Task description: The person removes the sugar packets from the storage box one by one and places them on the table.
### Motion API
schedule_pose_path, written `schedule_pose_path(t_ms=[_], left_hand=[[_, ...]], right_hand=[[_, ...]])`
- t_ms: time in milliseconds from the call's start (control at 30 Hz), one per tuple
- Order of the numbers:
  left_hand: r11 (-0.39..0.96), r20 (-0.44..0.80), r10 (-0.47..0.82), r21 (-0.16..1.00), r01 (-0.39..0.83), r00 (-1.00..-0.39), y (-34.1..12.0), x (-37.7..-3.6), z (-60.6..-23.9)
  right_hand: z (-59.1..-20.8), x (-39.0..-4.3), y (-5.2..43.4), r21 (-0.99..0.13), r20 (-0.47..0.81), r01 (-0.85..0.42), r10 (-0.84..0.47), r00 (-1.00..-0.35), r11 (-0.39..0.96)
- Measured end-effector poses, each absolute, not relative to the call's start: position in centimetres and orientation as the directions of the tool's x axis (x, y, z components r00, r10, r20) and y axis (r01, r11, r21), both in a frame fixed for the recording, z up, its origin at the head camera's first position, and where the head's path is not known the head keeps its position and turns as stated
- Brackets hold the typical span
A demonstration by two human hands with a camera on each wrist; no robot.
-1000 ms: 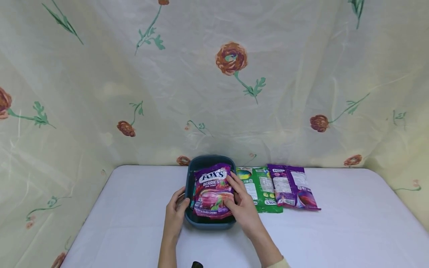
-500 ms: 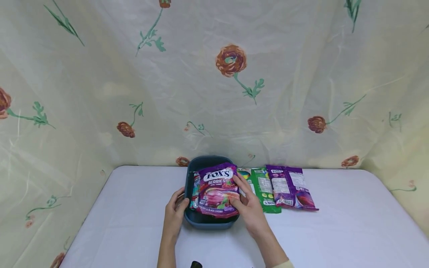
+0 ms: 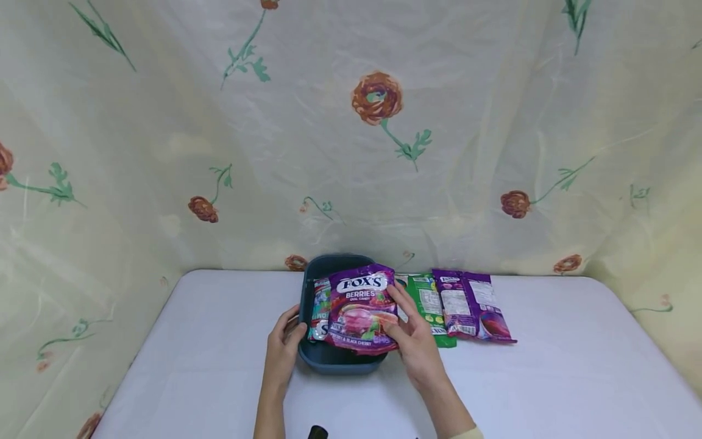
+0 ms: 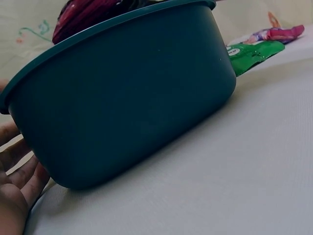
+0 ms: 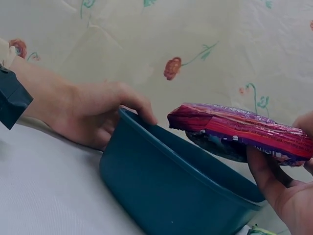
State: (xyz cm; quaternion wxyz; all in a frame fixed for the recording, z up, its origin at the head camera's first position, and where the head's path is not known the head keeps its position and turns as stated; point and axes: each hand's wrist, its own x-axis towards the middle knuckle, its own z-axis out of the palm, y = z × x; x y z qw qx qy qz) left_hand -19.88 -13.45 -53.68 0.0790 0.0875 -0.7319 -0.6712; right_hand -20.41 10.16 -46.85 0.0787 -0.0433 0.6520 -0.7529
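My right hand [image 3: 419, 347] pinches the berry candy bag [image 3: 363, 308] by its right edge, thumb on top, fingers beneath. The bag lies flat above the tub [image 3: 334, 360], long axis pointing away from me. My left hand [image 3: 282, 350] grips the tub's left rim.

surface: white table [image 3: 548, 378] | teal tub [image 3: 329, 360] at left-hand fingertips | green packet [image 3: 430, 305], purple packet [image 3: 474, 305] beyond right-hand fingers

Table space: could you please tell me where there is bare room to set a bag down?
Bare table right of the purple bag, and left of the bin beyond the left hand. Crowded between the bin and the green bag.
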Motion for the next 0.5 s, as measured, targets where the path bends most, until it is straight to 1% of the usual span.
schedule_pose_path(t_ms=[167, 333, 500], left_hand=[[0.080, 0.009, -0.223, 0.997, -0.009, -0.975, -13.6, -19.9, -53.6], [0.076, 0.020, -0.216, 0.997, 0.004, -0.976, -13.7, -20.0, -53.6], [0.069, 0.018, -0.209, 0.998, 0.004, -0.978, -13.7, -20.1, -53.7]], right_hand=[[-46.9, -20.3, 10.8, -0.976, -0.071, 0.104, -0.174, -0.982, -0.192], [-46.9, -20.0, 11.5, -0.975, -0.062, 0.097, -0.174, -0.983, -0.199], [-46.9, -19.7, 12.3, -0.966, -0.077, 0.114, -0.165, -0.983, -0.230]])
